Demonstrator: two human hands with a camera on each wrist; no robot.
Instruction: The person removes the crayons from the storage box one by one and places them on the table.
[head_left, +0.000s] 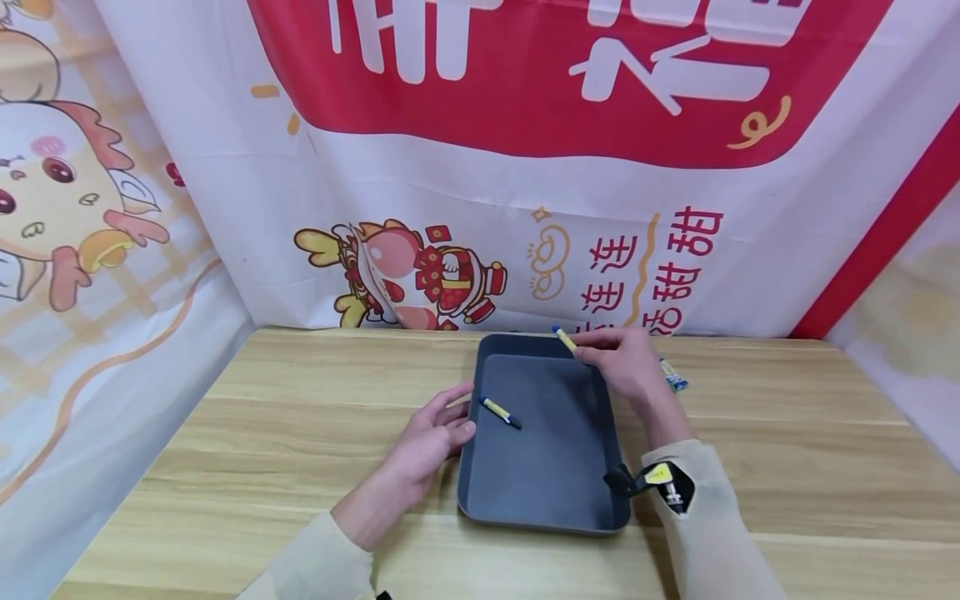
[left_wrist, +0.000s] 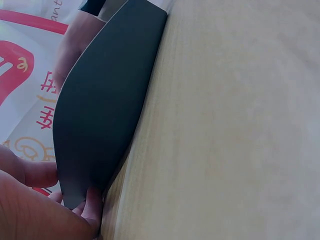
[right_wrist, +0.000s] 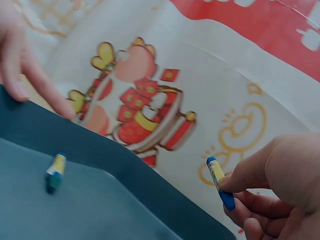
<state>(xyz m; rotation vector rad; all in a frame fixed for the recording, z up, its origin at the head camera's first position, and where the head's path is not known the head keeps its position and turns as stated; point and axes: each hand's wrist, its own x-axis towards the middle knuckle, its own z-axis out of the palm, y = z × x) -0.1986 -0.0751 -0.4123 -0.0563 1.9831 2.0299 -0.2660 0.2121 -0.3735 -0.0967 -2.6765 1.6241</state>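
A dark grey rectangular tray (head_left: 540, 500) lies on the wooden table. My left hand (head_left: 431, 437) holds its left side, thumb and fingers at the rim and outer wall, as the left wrist view also shows. My right hand (head_left: 621, 360) pinches a blue crayon (right_wrist: 216, 176) with a yellow wrapper between thumb and fingers. It is held over the tray's far right corner, tilted, one blue end up. Inside the tray, near the left wall, a dark green crayon (head_left: 500, 412) with a yellow wrapper lies on the bottom.
Several small blue and yellow pieces (head_left: 672, 375) lie on the table to the right of the tray, partly hidden by my right hand and wrist. A printed cloth (head_left: 420, 179) hangs behind the table's far edge. Wooden tabletop (head_left: 787, 442) extends on both sides.
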